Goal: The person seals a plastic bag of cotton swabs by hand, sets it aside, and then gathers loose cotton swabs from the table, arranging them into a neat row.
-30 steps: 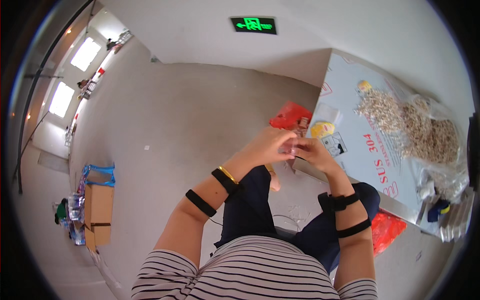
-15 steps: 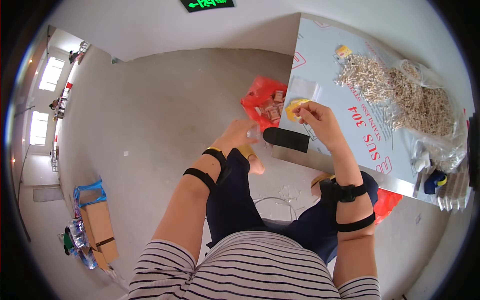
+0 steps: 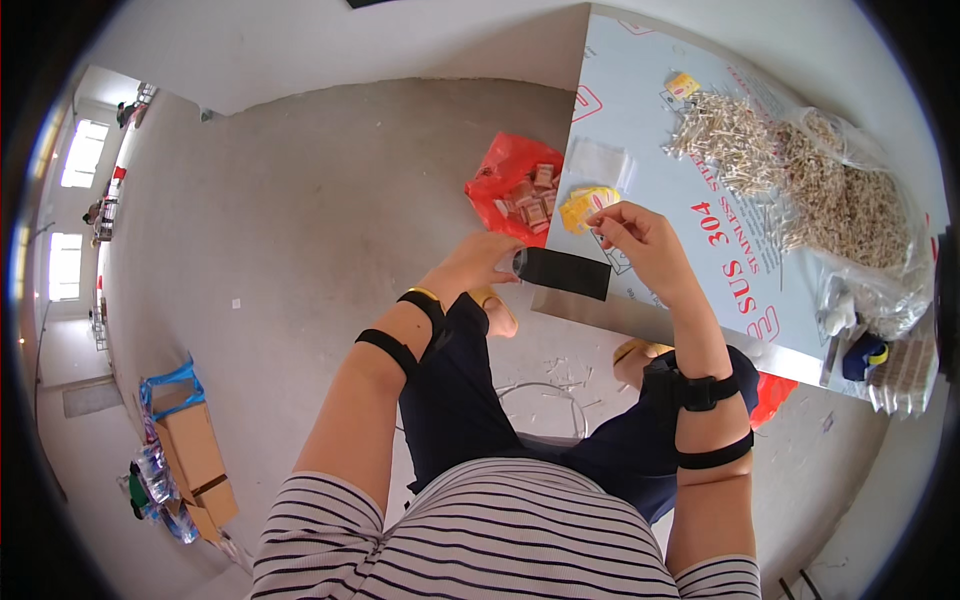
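My left hand (image 3: 482, 262) is closed on a small clear plastic piece (image 3: 519, 263), which meets the left end of a black strip (image 3: 565, 273). That strip juts out over the table's left edge. My right hand (image 3: 645, 246) is held in a pinch, thumb against fingers, just right of a small pile of yellow cards (image 3: 580, 209). Whatever lies between its fingertips is too small to make out. Behind the cards lies a stack of clear plastic bags (image 3: 600, 163).
On the metal-topped table (image 3: 655, 205), a heap of cotton swabs (image 3: 725, 140) spills from a large clear bag (image 3: 890, 285). A yellow packet (image 3: 682, 85) lies beyond. A red bag (image 3: 500, 165) of small packs sits left of the table. Cardboard boxes (image 3: 195, 450) stand far left.
My left hand has brought the clear plastic piece right, up to the black strip's end. My right hand keeps its pinch beside the yellow cards. The whole view has shifted slightly.
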Tool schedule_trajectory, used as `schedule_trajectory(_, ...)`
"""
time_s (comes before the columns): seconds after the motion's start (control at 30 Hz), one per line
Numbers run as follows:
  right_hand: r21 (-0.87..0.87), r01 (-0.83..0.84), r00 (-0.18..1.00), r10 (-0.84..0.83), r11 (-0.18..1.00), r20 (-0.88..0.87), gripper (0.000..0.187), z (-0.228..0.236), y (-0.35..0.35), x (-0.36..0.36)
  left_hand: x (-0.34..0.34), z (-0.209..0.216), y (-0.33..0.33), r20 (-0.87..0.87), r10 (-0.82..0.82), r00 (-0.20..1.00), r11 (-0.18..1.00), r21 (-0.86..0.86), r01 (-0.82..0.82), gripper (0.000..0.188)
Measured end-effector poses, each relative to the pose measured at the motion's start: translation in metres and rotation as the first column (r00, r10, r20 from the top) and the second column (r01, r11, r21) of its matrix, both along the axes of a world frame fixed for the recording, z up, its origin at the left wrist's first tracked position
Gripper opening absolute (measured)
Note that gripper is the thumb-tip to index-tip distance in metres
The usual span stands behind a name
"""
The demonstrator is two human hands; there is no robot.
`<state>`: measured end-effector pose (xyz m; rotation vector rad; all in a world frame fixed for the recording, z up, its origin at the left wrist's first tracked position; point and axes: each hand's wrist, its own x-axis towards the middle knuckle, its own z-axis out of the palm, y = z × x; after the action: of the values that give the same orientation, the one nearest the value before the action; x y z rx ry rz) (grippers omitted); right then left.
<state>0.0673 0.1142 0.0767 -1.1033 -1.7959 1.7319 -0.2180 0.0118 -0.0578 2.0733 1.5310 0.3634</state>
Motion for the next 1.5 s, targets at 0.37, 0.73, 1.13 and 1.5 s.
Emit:
schedule_trajectory(0.37,0.024,-0.045,0.999,0.046,0.999,-0.011,0.020,-0.006,-0.003,0.001,0.007,-0.013,-0.005,-0.137,-0.053,0.989,0.996,0.070,0.063,0.068)
schedule_trajectory(0.73,0.062,-0.026,1.000,0.025,0.998,0.006,0.019,-0.009,-0.006,0.004,0.015,0.009,0.002,-0.198,-0.098,0.975,0.995,0.010,0.102,0.075)
schedule_trajectory(1.13,0.089,-0.052,0.998,0.050,0.995,0.026,0.021,-0.014,-0.009,-0.001,0.013,-0.010,-0.007,-0.074,-0.053,0.996,0.988,0.142,0.063,0.074)
schedule_trajectory(1.5,0.082,-0.057,0.998,0.054,0.995,0.034,0.022,-0.014,-0.009,0.000,0.013,-0.001,-0.006,0.008,0.038,0.999,0.998,0.041,-0.038,0.065)
